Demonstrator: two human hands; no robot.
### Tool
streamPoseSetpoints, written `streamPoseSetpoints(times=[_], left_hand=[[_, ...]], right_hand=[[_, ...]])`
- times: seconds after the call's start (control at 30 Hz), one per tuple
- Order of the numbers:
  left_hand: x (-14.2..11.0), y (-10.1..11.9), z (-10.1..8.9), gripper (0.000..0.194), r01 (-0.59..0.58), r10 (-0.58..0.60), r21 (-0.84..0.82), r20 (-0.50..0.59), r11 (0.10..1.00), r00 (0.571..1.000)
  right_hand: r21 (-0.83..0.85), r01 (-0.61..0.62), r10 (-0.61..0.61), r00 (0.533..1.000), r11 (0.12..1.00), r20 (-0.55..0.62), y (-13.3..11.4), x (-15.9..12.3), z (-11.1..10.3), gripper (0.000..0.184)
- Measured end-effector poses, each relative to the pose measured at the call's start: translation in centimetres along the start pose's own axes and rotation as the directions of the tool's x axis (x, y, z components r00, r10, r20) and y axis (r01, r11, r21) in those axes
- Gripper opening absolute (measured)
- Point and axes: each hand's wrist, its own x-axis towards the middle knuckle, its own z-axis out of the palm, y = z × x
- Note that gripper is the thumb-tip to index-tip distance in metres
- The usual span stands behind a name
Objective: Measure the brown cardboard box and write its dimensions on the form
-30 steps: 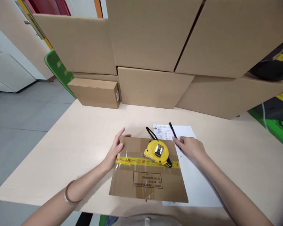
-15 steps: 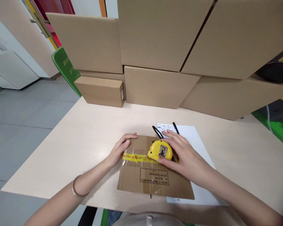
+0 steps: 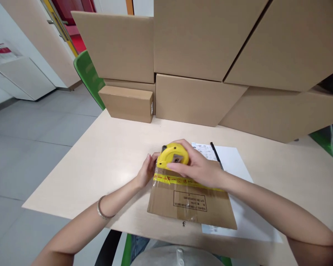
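Observation:
A flat cardboard parcel (image 3: 191, 201) with a band of yellow tape lies on the pale table (image 3: 105, 162) in front of me. My right hand (image 3: 199, 168) is closed round a yellow tape measure (image 3: 172, 155), held just above the parcel's far left corner. My left hand (image 3: 147, 171) rests at the parcel's left edge, its fingertips reaching up to the tape measure. Whether those fingers pinch anything is hidden by the tape measure.
A white printed sheet (image 3: 233, 162) lies under the parcel, with a black pen (image 3: 216, 155) on it. Large cardboard boxes (image 3: 194, 99) are stacked along the table's far side, a small one (image 3: 127, 103) at the left. A green chair (image 3: 87, 75) stands behind.
My right hand came from the pen onto the tape measure, gripped it and lifted it off the parcel toward the far left corner. My left hand stayed at the parcel's left edge.

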Motion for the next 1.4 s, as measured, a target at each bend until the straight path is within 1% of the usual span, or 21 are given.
streamPoseSetpoints(times=[0.07, 0.17, 0.27, 0.37, 0.43, 0.5, 0.57, 0.63, 0.73, 0.8, 0.87, 0.97, 1.03, 1.13, 1.27, 1.33, 1.4], left_hand=[[0.2, -0.1, -0.3, 0.059, -0.005, 0.005, -0.009, -0.016, 1.000, 1.000], [0.5, -0.1, -0.6, 0.054, -0.044, 0.043, -0.004, -0.041, 0.999, 0.998], [0.4, 0.0, -0.6, 0.053, -0.058, 0.058, 0.007, -0.026, 0.998, 0.998], [0.2, 0.3, -0.5, 0.054, -0.063, 0.062, 0.032, 0.037, 0.998, 0.997], [0.1, 0.4, -0.5, 0.049, -0.076, 0.071, 0.057, 0.084, 0.995, 0.994], [0.1, 0.4, -0.7, 0.045, -0.091, 0.081, 0.088, 0.118, 0.992, 0.990], [0.0, 0.3, -1.0, 0.041, -0.098, 0.083, 0.116, 0.134, 0.988, 0.988], [0.0, 0.2, -1.2, 0.038, -0.093, 0.074, 0.132, 0.146, 0.987, 0.987], [0.0, 0.2, -1.4, 0.036, -0.076, 0.051, 0.159, 0.160, 0.984, 0.986], [0.0, 0.3, -1.4, 0.037, -0.074, 0.045, 0.186, 0.156, 0.980, 0.987], [0.0, 0.4, -1.3, 0.038, -0.079, 0.048, 0.203, 0.150, 0.976, 0.987], [0.1, 0.6, -1.1, 0.036, -0.093, 0.063, 0.214, 0.145, 0.972, 0.987], [0.1, 0.7, -1.0, 0.034, -0.110, 0.079, 0.228, 0.138, 0.968, 0.987], [0.0, 1.0, -0.8, 0.033, -0.116, 0.089, 0.249, 0.114, 0.962, 0.989], [-0.2, 1.2, -0.6, 0.035, -0.086, 0.069, 0.261, 0.071, 0.962, 0.995], [-0.1, 1.2, -0.6, 0.035, -0.079, 0.065, 0.256, 0.062, 0.963, 0.996], [-0.1, 1.2, -0.6, 0.036, -0.082, 0.070, 0.250, 0.053, 0.965, 0.996]], right_hand=[[-0.209, 0.094, -0.088, 0.995, 0.973, 0.036, -0.3, 0.8, 0.9, 0.038], [-0.430, 0.151, -0.104, 0.986, 0.890, 0.130, -0.2, 1.2, 1.8, 0.038], [-0.525, 0.182, -0.116, 0.981, 0.832, 0.157, -0.2, 0.7, 2.0, 0.041], [-0.563, 0.186, -0.125, 0.981, 0.805, 0.146, 0.0, -0.2, 1.6, 0.042], [-0.599, 0.161, -0.110, 0.986, 0.784, 0.122, 0.3, -0.9, 1.1, 0.039], [-0.634, 0.120, -0.082, 0.993, 0.764, 0.088, 0.7, -1.9, 0.3, 0.034], [-0.629, 0.078, -0.061, 0.997, 0.773, 0.049, 1.1, -3.2, -1.0, 0.031], [-0.585, 0.027, -0.033, 0.999, 0.811, -0.001, 1.7, -5.0, -2.8, 0.031], [-0.512, -0.065, 0.014, 0.995, 0.856, -0.103, 3.0, -8.9, -6.1, 0.029], [-0.485, -0.126, 0.036, 0.981, 0.866, -0.190, 4.1, -11.9, -8.2, 0.028], [-0.469, -0.192, 0.061, 0.958, 0.862, -0.281, 5.1, -14.5, -9.6, 0.028], [-0.439, -0.262, 0.089, 0.922, 0.860, -0.376, 6.3, -16.6, -10.0, 0.028], [-0.408, -0.279, 0.111, 0.914, 0.869, -0.391, 6.6, -16.8, -9.6, 0.028], [-0.380, -0.278, 0.139, 0.925, 0.882, -0.353, 6.6, -16.5, -9.1, 0.028], [-0.363, -0.241, 0.127, 0.942, 0.900, -0.311, 5.5, -15.6, -8.9, 0.025], [-0.379, -0.205, 0.106, 0.958, 0.903, -0.266, 4.5, -14.4, -8.4, 0.026], [-0.428, -0.165, 0.091, 0.978, 0.889, -0.189, 3.3, -12.0, -7.0, 0.029]])
